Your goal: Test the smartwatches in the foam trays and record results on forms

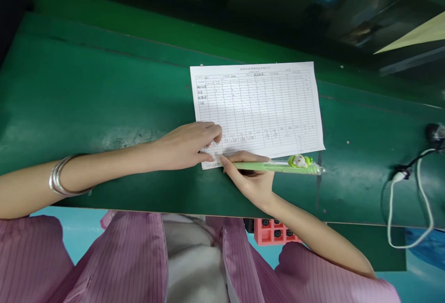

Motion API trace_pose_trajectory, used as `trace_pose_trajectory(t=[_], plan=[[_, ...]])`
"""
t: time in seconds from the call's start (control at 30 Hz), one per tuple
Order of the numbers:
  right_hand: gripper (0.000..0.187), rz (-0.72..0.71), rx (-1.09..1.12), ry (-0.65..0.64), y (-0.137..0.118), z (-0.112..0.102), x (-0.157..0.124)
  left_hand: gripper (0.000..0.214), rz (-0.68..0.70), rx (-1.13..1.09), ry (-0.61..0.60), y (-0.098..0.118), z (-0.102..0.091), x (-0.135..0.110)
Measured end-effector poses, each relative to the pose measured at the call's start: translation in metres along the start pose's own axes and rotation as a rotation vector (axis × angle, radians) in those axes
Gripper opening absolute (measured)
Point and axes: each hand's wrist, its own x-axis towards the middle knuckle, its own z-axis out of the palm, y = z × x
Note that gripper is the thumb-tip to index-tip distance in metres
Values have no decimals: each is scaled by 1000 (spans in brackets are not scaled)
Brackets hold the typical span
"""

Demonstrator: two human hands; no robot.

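Observation:
A printed form (257, 108) with a table grid and handwritten entries lies slightly turned on the green tabletop. My left hand (189, 145) rests on its lower left corner, the thumb apart from the bent fingers and nothing visible between them. My right hand (255, 180) is closed around a light green pen (278, 167), which has a small green-and-white figure near its back end. The pen tip is hidden behind my fingers, close to the form's bottom edge, so I cannot tell whether it touches the paper.
The green table (104, 89) runs across the view, its near edge against my body. At the right lies a white cable (391, 210) with a dark connector, hanging over the edge. Below the table is a red tray (266, 235) holding several black round parts.

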Motion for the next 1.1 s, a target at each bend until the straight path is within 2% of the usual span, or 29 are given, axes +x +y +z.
trace_pose_trajectory(t=[0.17,0.53,0.7,0.87,1.1], plan=[[18,-13,24,42,1,1,0,18,5,-7,-3,0,0,-1],[23,-28,-11,-30,-1,-1,1,18,10,-5,7,-1,1,-1],[22,-15,-31,10,0,-1,0,18,0,-7,2,-1,1,0],[24,-25,-11,-25,1,-1,0,20,10,2,9,-1,1,0],[23,-31,-7,-3,1,-1,0,20,5,-2,3,0,0,-1]])
